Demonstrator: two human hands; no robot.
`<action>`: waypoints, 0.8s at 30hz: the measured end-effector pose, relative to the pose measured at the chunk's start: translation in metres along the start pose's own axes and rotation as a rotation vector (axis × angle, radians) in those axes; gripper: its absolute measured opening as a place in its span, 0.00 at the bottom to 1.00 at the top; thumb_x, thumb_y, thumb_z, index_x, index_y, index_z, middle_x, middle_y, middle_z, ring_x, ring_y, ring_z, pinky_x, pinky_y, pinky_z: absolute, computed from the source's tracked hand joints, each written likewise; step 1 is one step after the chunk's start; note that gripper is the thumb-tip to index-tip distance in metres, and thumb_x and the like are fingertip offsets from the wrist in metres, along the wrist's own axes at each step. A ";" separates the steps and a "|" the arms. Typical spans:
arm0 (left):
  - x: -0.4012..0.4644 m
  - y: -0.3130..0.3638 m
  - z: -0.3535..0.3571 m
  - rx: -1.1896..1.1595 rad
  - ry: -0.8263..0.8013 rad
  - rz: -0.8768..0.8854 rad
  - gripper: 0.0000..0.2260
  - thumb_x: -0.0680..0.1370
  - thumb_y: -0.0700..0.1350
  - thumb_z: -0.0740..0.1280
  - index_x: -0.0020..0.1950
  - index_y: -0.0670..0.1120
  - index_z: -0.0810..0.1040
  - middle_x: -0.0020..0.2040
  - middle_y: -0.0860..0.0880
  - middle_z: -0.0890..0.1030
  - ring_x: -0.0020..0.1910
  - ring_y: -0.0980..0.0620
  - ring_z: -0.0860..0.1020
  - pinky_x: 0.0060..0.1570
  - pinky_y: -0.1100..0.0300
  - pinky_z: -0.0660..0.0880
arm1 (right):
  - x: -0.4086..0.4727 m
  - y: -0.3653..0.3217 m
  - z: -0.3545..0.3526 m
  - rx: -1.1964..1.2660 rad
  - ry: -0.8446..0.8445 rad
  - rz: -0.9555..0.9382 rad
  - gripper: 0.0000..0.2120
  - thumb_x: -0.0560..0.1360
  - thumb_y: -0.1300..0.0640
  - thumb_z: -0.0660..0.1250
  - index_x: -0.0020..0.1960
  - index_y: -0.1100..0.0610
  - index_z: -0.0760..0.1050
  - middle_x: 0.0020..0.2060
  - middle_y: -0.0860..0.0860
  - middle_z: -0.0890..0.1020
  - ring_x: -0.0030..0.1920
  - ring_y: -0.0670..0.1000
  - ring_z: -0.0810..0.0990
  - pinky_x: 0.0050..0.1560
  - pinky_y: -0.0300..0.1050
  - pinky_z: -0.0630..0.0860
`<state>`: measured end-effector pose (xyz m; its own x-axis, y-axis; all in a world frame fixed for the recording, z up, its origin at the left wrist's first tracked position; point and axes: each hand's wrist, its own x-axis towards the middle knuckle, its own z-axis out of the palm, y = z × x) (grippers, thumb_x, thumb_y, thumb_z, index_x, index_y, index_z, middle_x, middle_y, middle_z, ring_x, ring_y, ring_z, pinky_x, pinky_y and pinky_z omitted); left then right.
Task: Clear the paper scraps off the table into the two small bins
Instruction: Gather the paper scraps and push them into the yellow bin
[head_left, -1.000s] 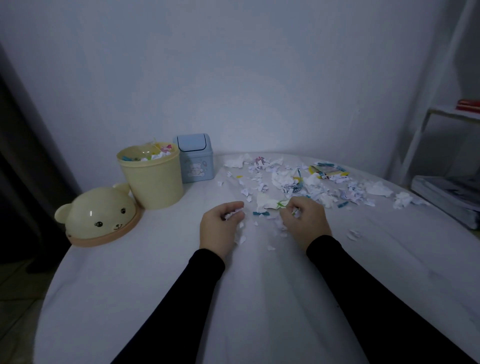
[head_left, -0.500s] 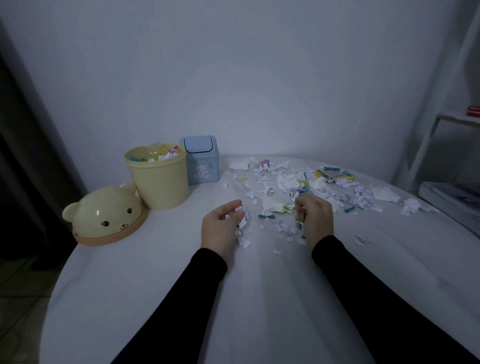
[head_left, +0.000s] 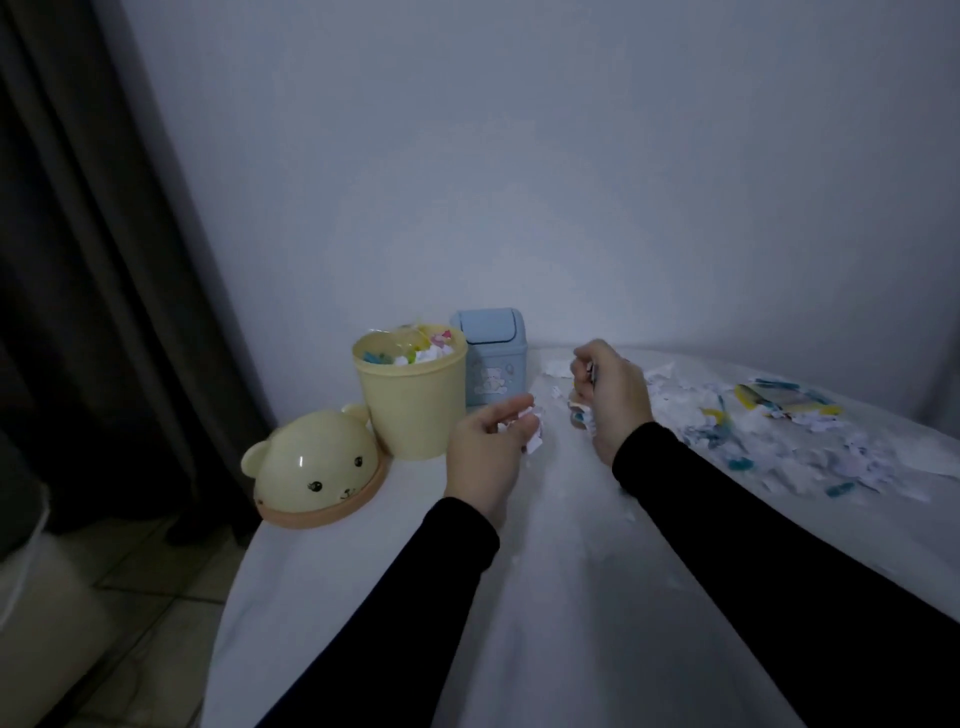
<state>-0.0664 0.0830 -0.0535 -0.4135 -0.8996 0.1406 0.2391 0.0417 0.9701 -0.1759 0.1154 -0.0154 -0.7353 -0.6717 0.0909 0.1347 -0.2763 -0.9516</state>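
Observation:
A yellow bin (head_left: 410, 410) stands open at the table's back left, filled to the rim with coloured and white scraps. Right behind it is a small blue bin (head_left: 493, 371) with a swing lid. My left hand (head_left: 491, 449) is raised just right of the yellow bin and pinches white paper scraps (head_left: 532, 431) in its curled fingers. My right hand (head_left: 613, 395) is lifted beside the blue bin and grips a bunch of scraps. A spread of loose white and coloured scraps (head_left: 769, 441) covers the table on the right.
The yellow bin's bear-shaped lid (head_left: 317, 467) lies on the white table (head_left: 545, 623) at its left edge. A dark curtain (head_left: 104, 260) hangs at the left. A pale wall is close behind the bins.
Both hands have lifted off the table with scraps and moved left and back toward the bins. The view has turned to the left.

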 end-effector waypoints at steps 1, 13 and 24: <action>0.010 0.012 -0.005 0.000 0.006 0.035 0.10 0.75 0.35 0.68 0.55 0.44 0.80 0.46 0.48 0.80 0.41 0.55 0.76 0.42 0.67 0.73 | 0.006 -0.006 0.015 -0.002 -0.030 -0.024 0.16 0.72 0.58 0.60 0.27 0.54 0.63 0.18 0.46 0.62 0.19 0.47 0.59 0.25 0.36 0.56; 0.126 0.091 -0.078 0.518 0.028 0.342 0.09 0.75 0.36 0.66 0.51 0.45 0.82 0.40 0.50 0.81 0.32 0.58 0.75 0.32 0.70 0.71 | 0.063 -0.015 0.147 -0.158 -0.196 -0.244 0.15 0.73 0.58 0.62 0.28 0.57 0.66 0.26 0.53 0.65 0.27 0.51 0.61 0.26 0.38 0.59; 0.154 0.072 -0.108 0.747 0.009 0.275 0.08 0.73 0.39 0.63 0.44 0.45 0.83 0.36 0.48 0.83 0.33 0.53 0.80 0.34 0.62 0.77 | 0.086 0.022 0.161 -0.641 -0.378 -0.420 0.18 0.75 0.56 0.61 0.28 0.56 0.62 0.25 0.50 0.64 0.29 0.50 0.63 0.30 0.43 0.60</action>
<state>-0.0181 -0.0993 0.0164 -0.4172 -0.8180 0.3959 -0.3218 0.5404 0.7775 -0.1288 -0.0590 0.0193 -0.3534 -0.8162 0.4570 -0.5853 -0.1882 -0.7887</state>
